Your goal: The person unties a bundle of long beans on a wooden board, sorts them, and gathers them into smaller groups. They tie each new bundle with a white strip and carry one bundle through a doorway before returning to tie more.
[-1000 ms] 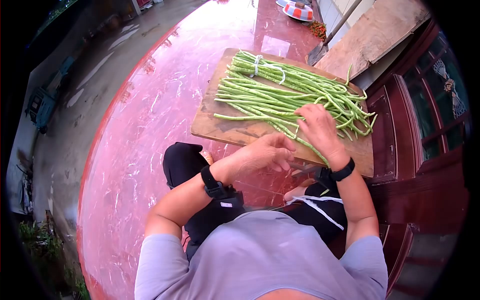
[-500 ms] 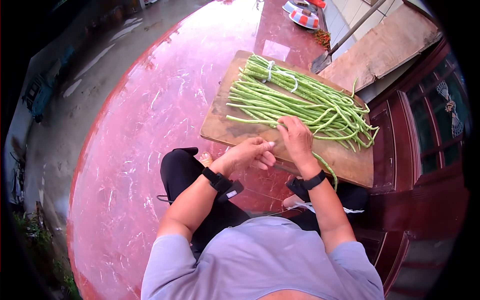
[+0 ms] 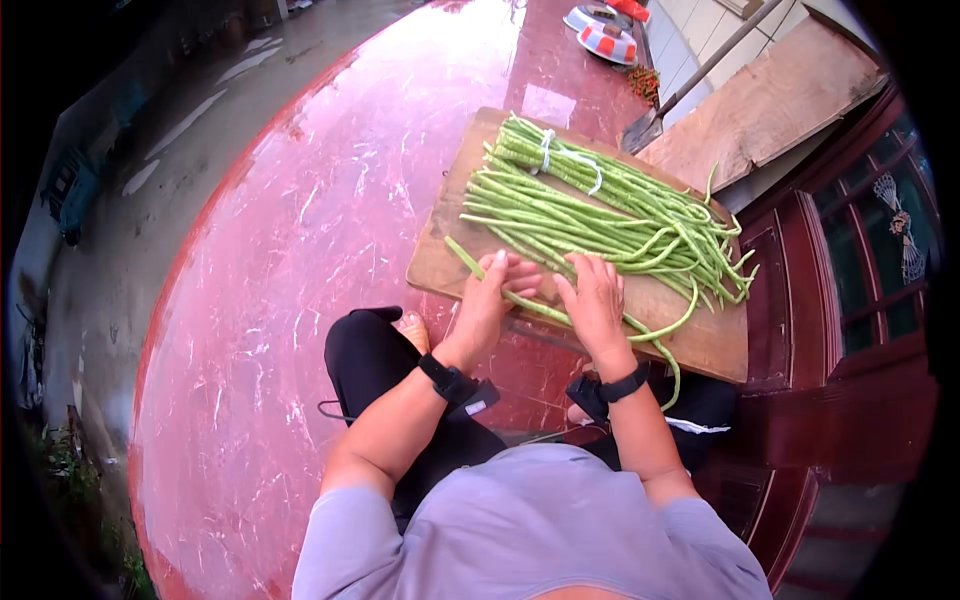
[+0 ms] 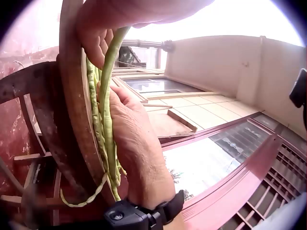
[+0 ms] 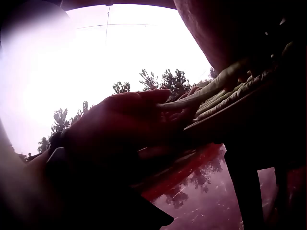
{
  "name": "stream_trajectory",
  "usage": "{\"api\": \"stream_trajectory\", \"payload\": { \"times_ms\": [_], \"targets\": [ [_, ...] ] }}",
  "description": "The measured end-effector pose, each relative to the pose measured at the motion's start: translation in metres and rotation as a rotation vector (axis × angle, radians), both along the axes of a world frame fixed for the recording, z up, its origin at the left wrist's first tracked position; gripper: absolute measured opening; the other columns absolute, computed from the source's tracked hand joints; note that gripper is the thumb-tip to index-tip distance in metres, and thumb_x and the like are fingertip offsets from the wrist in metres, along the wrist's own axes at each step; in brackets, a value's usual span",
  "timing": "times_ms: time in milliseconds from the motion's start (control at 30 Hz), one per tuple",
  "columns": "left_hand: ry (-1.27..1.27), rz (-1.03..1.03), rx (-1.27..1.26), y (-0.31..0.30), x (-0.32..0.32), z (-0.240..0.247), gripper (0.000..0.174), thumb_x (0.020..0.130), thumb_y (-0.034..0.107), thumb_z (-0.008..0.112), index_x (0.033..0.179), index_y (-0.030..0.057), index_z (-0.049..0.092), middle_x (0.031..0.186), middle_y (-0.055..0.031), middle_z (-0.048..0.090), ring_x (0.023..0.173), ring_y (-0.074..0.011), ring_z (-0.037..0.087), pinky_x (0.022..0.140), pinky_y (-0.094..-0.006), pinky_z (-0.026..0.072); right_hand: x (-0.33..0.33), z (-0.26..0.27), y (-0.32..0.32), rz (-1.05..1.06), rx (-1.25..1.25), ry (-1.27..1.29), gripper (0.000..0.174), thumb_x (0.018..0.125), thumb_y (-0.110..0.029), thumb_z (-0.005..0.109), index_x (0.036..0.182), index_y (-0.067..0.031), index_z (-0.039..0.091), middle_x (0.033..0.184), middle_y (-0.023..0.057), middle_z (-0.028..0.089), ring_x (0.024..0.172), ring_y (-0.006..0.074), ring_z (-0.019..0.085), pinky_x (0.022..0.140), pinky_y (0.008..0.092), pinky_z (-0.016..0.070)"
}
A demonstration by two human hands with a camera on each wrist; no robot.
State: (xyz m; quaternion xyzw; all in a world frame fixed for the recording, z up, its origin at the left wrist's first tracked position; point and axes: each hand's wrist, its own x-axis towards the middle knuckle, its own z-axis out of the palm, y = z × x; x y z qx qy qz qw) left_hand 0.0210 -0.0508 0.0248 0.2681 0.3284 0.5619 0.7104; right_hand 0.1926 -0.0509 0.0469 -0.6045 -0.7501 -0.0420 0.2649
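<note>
Green long beans lie in a loose pile (image 3: 560, 215) on a wooden board (image 3: 435, 235), beside a bundle (image 3: 600, 178) tied with white string. Over the board's near edge, my left hand (image 3: 482, 312) pinches a long bean (image 3: 463, 256) close to one end, the tip sticking out beyond the thumb. My right hand (image 3: 598, 312) curls round the bean farther along, and bean ends hang below it. In the left wrist view the bean (image 4: 108, 91) runs between the left fingers and the right hand (image 4: 139, 143). The right wrist view is dark, showing the bean (image 5: 204, 93) at the left hand (image 5: 124, 112).
Beyond the board are a shovel (image 3: 645, 130), a leaning wooden plank (image 3: 765, 100) and covered dishes (image 3: 607, 44). Dark red doors (image 3: 850, 350) stand at the right. White strips (image 3: 698, 427) lie by the right knee, and the glossy red floor (image 3: 270, 330) spreads left.
My left hand has moved up and slightly left and taken hold of the bean near its end. The bean has come toward the board's near edge. My right hand has shifted slightly down.
</note>
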Motion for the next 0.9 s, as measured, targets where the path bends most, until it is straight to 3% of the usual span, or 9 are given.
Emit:
{"api": "stream_trajectory", "payload": {
  "times_ms": [200, 300, 333, 433, 467, 600, 700, 900],
  "targets": [
    [0.144, -0.011, -0.006, 0.003, 0.005, 0.001, 0.048, 0.100, 0.047, 0.045, 0.113, 0.0016, 0.051, 0.110, -0.0127, 0.060, 0.095, -0.0224, 0.065, 0.083, -0.0366, 0.0529, -0.009, -0.003, 0.014, 0.031, -0.139, 0.035, 0.025, 0.081, -0.022, 0.070, 0.101, -0.0110, 0.059, 0.099, 0.0097, 0.062, 0.097, 0.0305, 0.057, 0.084, 0.0423, 0.0429],
    [0.194, -0.081, -0.032, 0.003, -0.002, 0.006, 0.051, 0.100, 0.051, 0.042, 0.112, 0.0017, 0.052, 0.109, -0.0123, 0.059, 0.096, -0.0219, 0.065, 0.084, -0.0374, 0.0527, -0.008, 0.002, 0.007, -0.004, -0.210, 0.210, 0.026, 0.083, -0.021, 0.069, 0.102, -0.0100, 0.056, 0.097, 0.0117, 0.064, 0.094, 0.0321, 0.060, 0.079, 0.0447, 0.0455],
    [0.219, -0.103, -0.008, 0.003, -0.003, 0.003, 0.059, 0.100, 0.054, 0.039, 0.120, -0.0003, 0.052, 0.114, -0.0150, 0.059, 0.102, -0.0240, 0.064, 0.089, -0.0398, 0.0516, -0.009, 0.014, 0.001, -0.093, -0.326, 0.351, 0.026, 0.086, -0.020, 0.067, 0.105, -0.0089, 0.053, 0.097, 0.0136, 0.067, 0.093, 0.0342, 0.063, 0.077, 0.0458, 0.0474],
    [0.110, -0.165, 0.041, 0.001, 0.000, 0.005, 0.066, 0.100, 0.055, 0.037, 0.133, -0.0017, 0.044, 0.125, -0.0198, 0.056, 0.110, -0.0273, 0.060, 0.095, -0.0406, 0.0493, 0.005, 0.012, -0.003, -0.004, -0.261, 0.629, 0.025, 0.085, -0.015, 0.067, 0.105, -0.0070, 0.055, 0.093, 0.0114, 0.066, 0.088, 0.0274, 0.064, 0.079, 0.0373, 0.0490],
    [0.063, -0.187, 0.060, 0.000, 0.001, 0.008, 0.072, 0.099, 0.056, 0.038, 0.143, -0.0013, 0.032, 0.135, -0.0229, 0.049, 0.120, -0.0302, 0.054, 0.102, -0.0421, 0.0450, 0.008, 0.011, -0.004, 0.056, -0.247, 0.747, 0.023, 0.084, -0.007, 0.067, 0.104, -0.0041, 0.056, 0.090, 0.0078, 0.064, 0.085, 0.0177, 0.062, 0.078, 0.0311, 0.0487],
    [-0.252, -0.198, 0.182, 0.006, 0.005, 0.010, 0.072, 0.099, 0.053, 0.040, 0.147, 0.0024, 0.023, 0.138, -0.0211, 0.046, 0.127, -0.0320, 0.048, 0.109, -0.0457, 0.0382, 0.002, 0.026, -0.017, 0.168, -0.285, 0.970, 0.019, 0.085, 0.002, 0.064, 0.102, -0.0007, 0.054, 0.092, 0.0035, 0.061, 0.087, 0.0084, 0.057, 0.078, 0.0240, 0.0479],
    [-0.336, -0.230, 0.211, 0.004, 0.000, 0.021, 0.068, 0.099, 0.050, 0.042, 0.147, 0.0055, 0.025, 0.139, -0.0193, 0.046, 0.128, -0.0321, 0.048, 0.110, -0.0460, 0.0381, -0.003, 0.024, -0.026, 0.177, -0.498, 1.162, 0.019, 0.086, 0.001, 0.064, 0.102, -0.0013, 0.054, 0.092, 0.0038, 0.061, 0.087, 0.0081, 0.058, 0.076, 0.0237, 0.0478],
    [-0.325, -0.342, 0.277, 0.005, -0.005, 0.017, 0.068, 0.099, 0.051, 0.043, 0.148, 0.0072, 0.028, 0.142, -0.0197, 0.043, 0.129, -0.0306, 0.046, 0.110, -0.0450, 0.0375, -0.022, 0.021, -0.028, 0.294, -0.437, 1.107, 0.018, 0.087, 0.001, 0.064, 0.101, -0.0018, 0.054, 0.093, 0.0022, 0.062, 0.086, 0.0076, 0.058, 0.076, 0.0231, 0.0472]
  ]
}}
